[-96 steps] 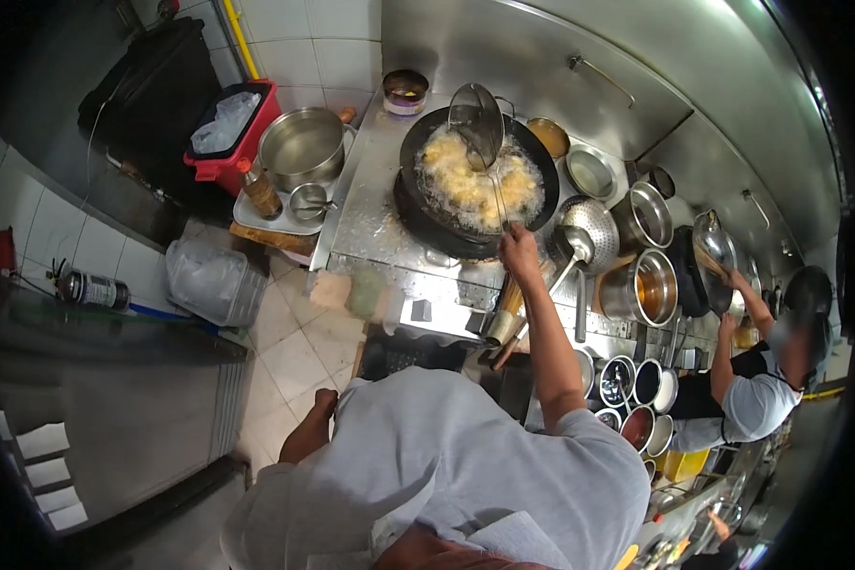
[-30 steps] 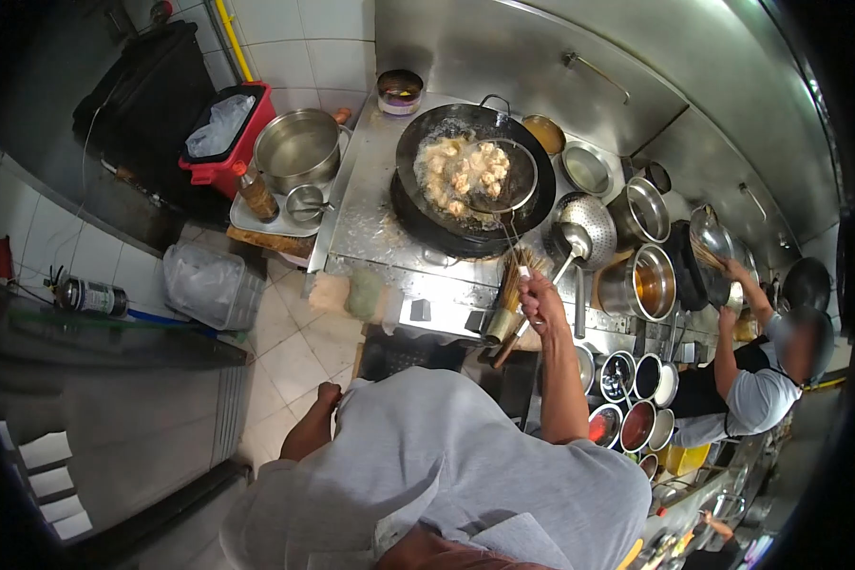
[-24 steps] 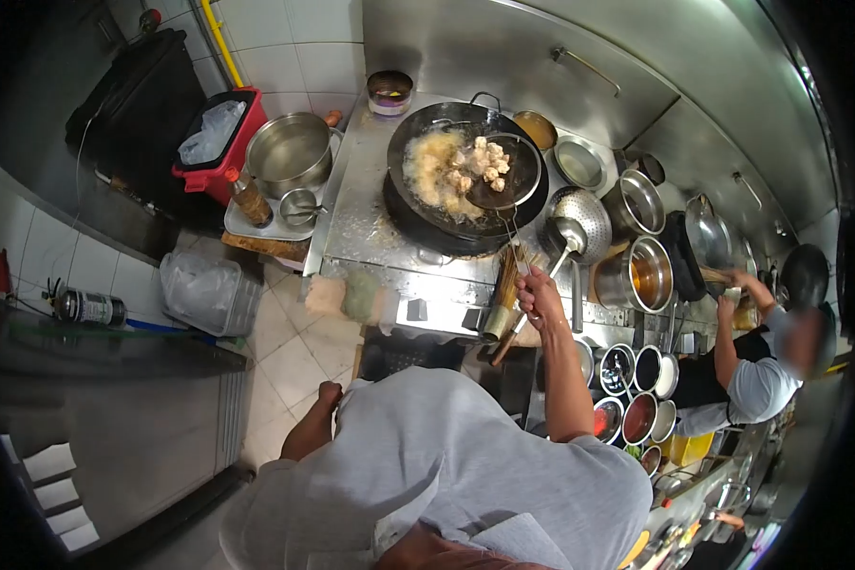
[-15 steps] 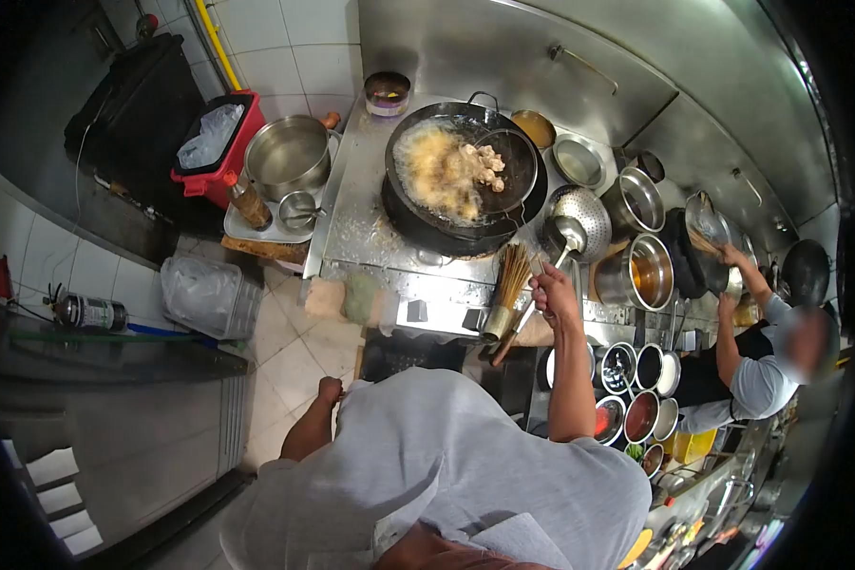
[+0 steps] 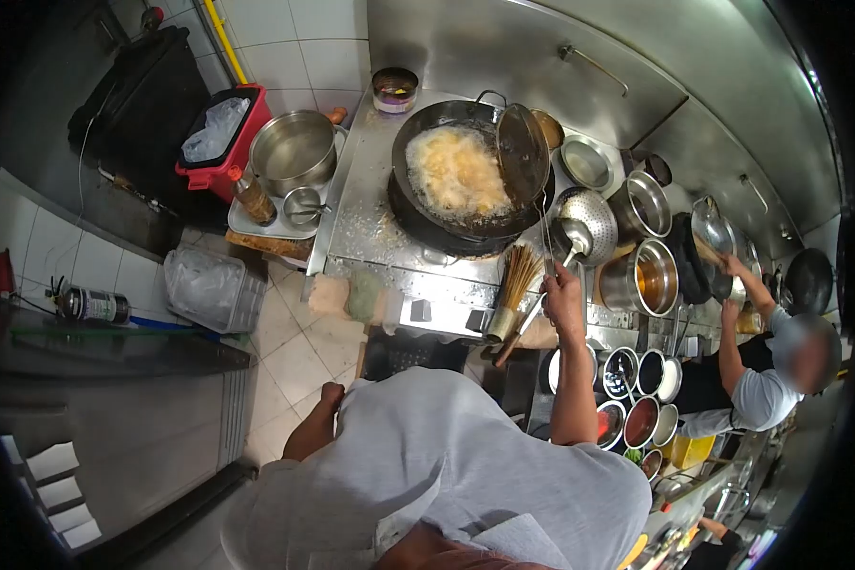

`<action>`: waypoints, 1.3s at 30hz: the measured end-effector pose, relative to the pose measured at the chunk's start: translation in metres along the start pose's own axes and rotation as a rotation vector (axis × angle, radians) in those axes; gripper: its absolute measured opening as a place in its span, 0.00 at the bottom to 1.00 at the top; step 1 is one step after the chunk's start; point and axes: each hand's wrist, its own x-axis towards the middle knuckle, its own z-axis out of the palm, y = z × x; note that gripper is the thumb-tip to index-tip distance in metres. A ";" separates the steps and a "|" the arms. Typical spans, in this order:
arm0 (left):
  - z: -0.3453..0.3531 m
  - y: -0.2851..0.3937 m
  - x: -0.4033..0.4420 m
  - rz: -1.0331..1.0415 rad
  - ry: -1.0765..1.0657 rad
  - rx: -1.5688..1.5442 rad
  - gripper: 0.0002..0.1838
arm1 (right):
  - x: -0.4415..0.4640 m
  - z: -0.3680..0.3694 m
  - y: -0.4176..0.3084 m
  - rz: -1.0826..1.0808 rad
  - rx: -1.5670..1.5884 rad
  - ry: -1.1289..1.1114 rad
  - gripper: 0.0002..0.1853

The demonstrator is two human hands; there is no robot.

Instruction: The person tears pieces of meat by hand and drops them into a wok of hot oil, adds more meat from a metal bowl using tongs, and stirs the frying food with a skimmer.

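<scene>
My right hand (image 5: 565,293) is closed around the long handle of a mesh strainer (image 5: 522,157). The strainer's bowl is tipped up on its side over the right part of a black wok (image 5: 410,128). Pale golden food pieces (image 5: 458,171) fry in bubbling, foamy oil inside the wok. Beside my right hand lie a metal ladle (image 5: 577,233), a perforated skimmer (image 5: 597,211) and a bamboo wok brush (image 5: 520,280). My left hand (image 5: 332,393) hangs by my left side, curled into a fist, with nothing visible in it.
Steel pots (image 5: 657,275) stand right of the wok, with seasoning bowls (image 5: 642,419) nearer me. On the left are a large pot (image 5: 293,157), a bottle (image 5: 254,198) and a red bin (image 5: 251,123). A co-worker (image 5: 765,380) handles utensils at the right.
The strainer has turned from lying low with food pieces in it to standing tipped up. Those pieces no longer show in it. My right hand has moved slightly; my left stays low.
</scene>
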 end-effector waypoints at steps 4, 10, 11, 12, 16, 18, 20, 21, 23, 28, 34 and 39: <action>-0.013 -0.001 -0.009 0.424 0.029 0.471 0.08 | 0.008 0.012 0.008 -0.297 -0.223 0.071 0.20; -0.003 0.006 0.009 0.440 0.049 0.485 0.06 | 0.047 0.061 0.014 -0.472 -0.354 -0.020 0.22; -0.002 0.008 0.011 0.449 0.057 0.532 0.06 | 0.050 0.065 0.002 -0.409 -0.382 -0.074 0.22; -0.004 0.006 0.010 0.450 0.058 0.534 0.06 | 0.057 0.070 0.000 -0.408 -0.381 -0.074 0.22; -0.024 0.017 -0.007 0.486 0.105 0.593 0.05 | 0.072 0.080 -0.021 -0.412 -0.467 -0.002 0.22; -0.024 0.014 -0.008 0.459 0.087 0.610 0.05 | 0.069 0.081 -0.029 -0.408 -0.455 0.016 0.22; -0.018 0.003 -0.007 0.442 0.053 0.503 0.07 | 0.061 0.080 -0.027 -0.464 -0.416 0.056 0.22; -0.016 0.002 -0.007 0.438 0.053 0.499 0.07 | 0.054 0.079 -0.028 -0.467 -0.417 0.051 0.22; -0.014 -0.003 -0.010 0.357 -0.082 0.602 0.09 | 0.037 0.074 -0.034 -0.378 -0.316 -0.002 0.22; -0.007 -0.015 -0.015 0.310 -0.015 0.380 0.09 | 0.040 0.068 0.010 -0.378 -0.383 -0.029 0.21; -0.031 -0.002 -0.010 0.571 0.012 0.553 0.07 | 0.021 0.055 0.014 -0.415 -0.220 0.041 0.22; -0.040 0.014 0.003 0.538 -0.075 0.459 0.07 | 0.006 0.044 0.021 -0.242 -0.207 -0.029 0.23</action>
